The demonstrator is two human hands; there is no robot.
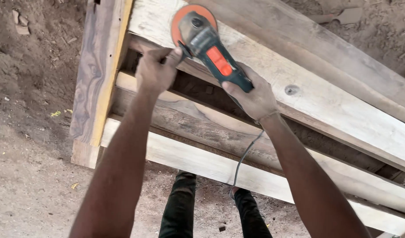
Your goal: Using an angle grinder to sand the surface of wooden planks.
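I hold a teal and black angle grinder (pixel 213 55) with an orange switch and an orange sanding disc (pixel 181 23). My left hand (pixel 155 71) is closed around its side handle. My right hand (pixel 254 96) grips the rear of its body, and a grey cord (pixel 243 156) hangs down from there. The disc rests on the upper pale wooden plank (pixel 308 83) near its left end. The plank belongs to a rough frame of several boards lying across each other.
A dark-grained upright board (pixel 96 75) with a yellowish edge closes the frame's left side. Lower planks (pixel 202 161) run diagonally below. Sandy ground (pixel 30 167) with wood scraps surrounds the frame. My legs in dark trousers (pixel 180 207) show beneath.
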